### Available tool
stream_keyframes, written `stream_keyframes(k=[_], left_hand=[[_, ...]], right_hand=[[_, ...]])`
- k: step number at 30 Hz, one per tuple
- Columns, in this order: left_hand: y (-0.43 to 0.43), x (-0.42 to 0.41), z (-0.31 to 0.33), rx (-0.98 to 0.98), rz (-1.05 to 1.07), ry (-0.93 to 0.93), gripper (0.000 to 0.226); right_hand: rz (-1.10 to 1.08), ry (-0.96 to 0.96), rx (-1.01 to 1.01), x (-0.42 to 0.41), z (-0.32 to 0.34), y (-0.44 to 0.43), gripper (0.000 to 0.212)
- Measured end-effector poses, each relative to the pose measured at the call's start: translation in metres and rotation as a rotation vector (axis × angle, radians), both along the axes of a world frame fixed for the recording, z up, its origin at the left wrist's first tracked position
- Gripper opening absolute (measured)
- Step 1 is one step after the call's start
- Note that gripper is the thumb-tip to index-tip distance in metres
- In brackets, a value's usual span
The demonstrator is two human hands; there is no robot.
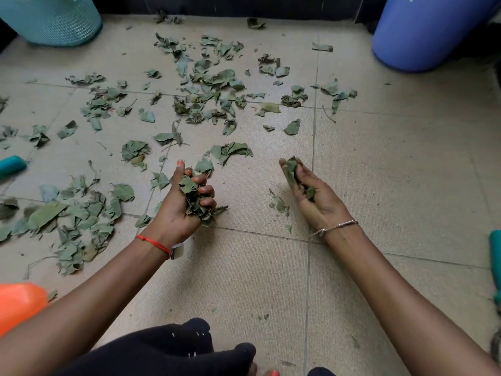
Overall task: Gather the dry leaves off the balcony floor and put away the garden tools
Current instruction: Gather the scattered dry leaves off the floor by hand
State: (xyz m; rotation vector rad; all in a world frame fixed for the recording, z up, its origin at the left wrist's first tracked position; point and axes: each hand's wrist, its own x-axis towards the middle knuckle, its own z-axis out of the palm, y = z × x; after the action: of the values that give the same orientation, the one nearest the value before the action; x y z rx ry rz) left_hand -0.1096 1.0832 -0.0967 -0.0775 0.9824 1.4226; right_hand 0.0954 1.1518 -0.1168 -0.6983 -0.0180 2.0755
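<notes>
on the balcony floor (379, 164), dry leaves (217, 77) lie scattered across the tiles: dull grey-green, curled, many torn, thickest in a heap at the lower left. hands, state: my left hand (187, 202) has its fingers curled tight round a full bunch of them; my right hand (311, 194) is palm up, cupped round a few pieces. cut off by the frame edges: teal basket (54, 20), blue barrel (423, 33), orange container (19, 302), teal handle (12, 165). i cannot tell which tool that handle belongs to.
</notes>
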Motion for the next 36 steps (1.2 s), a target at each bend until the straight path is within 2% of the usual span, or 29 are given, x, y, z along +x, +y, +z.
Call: stream_keyframes(k=[1, 2, 4, 6, 8, 11, 13, 16, 18, 19, 23, 25, 28, 30, 32, 34, 36], left_hand=[[-0.001, 0.000, 0.000, -0.003, 0.004, -0.005, 0.038], [-0.002, 0.000, 0.000, -0.005, 0.006, -0.007, 0.038], [-0.003, 0.000, 0.000, -0.010, 0.006, 0.001, 0.038], [-0.003, 0.001, 0.000, -0.009, 0.006, 0.008, 0.038], [-0.003, 0.002, 0.000, -0.007, 0.005, 0.006, 0.038], [-0.002, 0.004, 0.000, -0.004, -0.005, 0.006, 0.039], [-0.002, 0.004, 0.000, -0.007, -0.010, 0.005, 0.040], [-0.002, 0.005, -0.001, -0.012, -0.007, -0.001, 0.043], [-0.002, 0.006, -0.002, -0.014, -0.004, -0.001, 0.044], [-0.002, 0.007, -0.002, -0.016, -0.003, -0.001, 0.044], [-0.001, 0.007, -0.002, -0.017, -0.011, 0.001, 0.041], [0.000, 0.008, -0.001, -0.020, -0.018, -0.006, 0.040], [-0.001, 0.010, 0.000, -0.023, -0.015, -0.002, 0.040], [-0.001, 0.011, 0.001, -0.021, -0.021, 0.006, 0.039], [-0.002, 0.012, 0.001, -0.021, -0.028, 0.009, 0.038], [-0.003, 0.012, 0.002, -0.017, -0.032, 0.005, 0.038], [-0.004, 0.012, 0.002, -0.014, -0.034, 0.006, 0.038]], right_hand=[[0.002, 0.019, 0.003, 0.003, 0.000, 0.001, 0.031], [0.009, 0.019, -0.005, 0.006, 0.000, 0.002, 0.026], [0.030, -0.037, -0.056, 0.009, 0.001, 0.002, 0.007], [0.071, -0.173, -0.085, 0.010, 0.002, 0.002, 0.017], [0.113, -0.364, -0.015, 0.010, 0.003, 0.001, 0.026], [0.200, -0.761, 0.204, 0.012, 0.003, -0.007, 0.024], [0.256, -1.057, 0.422, 0.014, 0.003, -0.014, 0.018], [0.424, -1.495, 0.785, 0.015, -0.004, -0.022, 0.035], [0.512, -1.640, 0.910, 0.015, -0.007, -0.027, 0.043], [0.508, -1.672, 0.952, 0.015, -0.008, -0.028, 0.041], [0.382, -1.684, 1.142, 0.015, -0.016, -0.034, 0.016], [0.357, -1.750, 1.231, 0.012, -0.019, -0.035, 0.014], [0.472, -1.865, 1.259, 0.006, -0.020, -0.030, 0.019], [0.575, -1.874, 1.274, 0.003, -0.015, -0.025, 0.020], [0.579, -1.702, 1.135, 0.004, -0.007, -0.019, 0.016], [0.444, -1.387, 0.804, 0.011, 0.002, -0.013, 0.014], [0.298, -1.053, 0.510, 0.018, 0.008, -0.009, 0.024]])
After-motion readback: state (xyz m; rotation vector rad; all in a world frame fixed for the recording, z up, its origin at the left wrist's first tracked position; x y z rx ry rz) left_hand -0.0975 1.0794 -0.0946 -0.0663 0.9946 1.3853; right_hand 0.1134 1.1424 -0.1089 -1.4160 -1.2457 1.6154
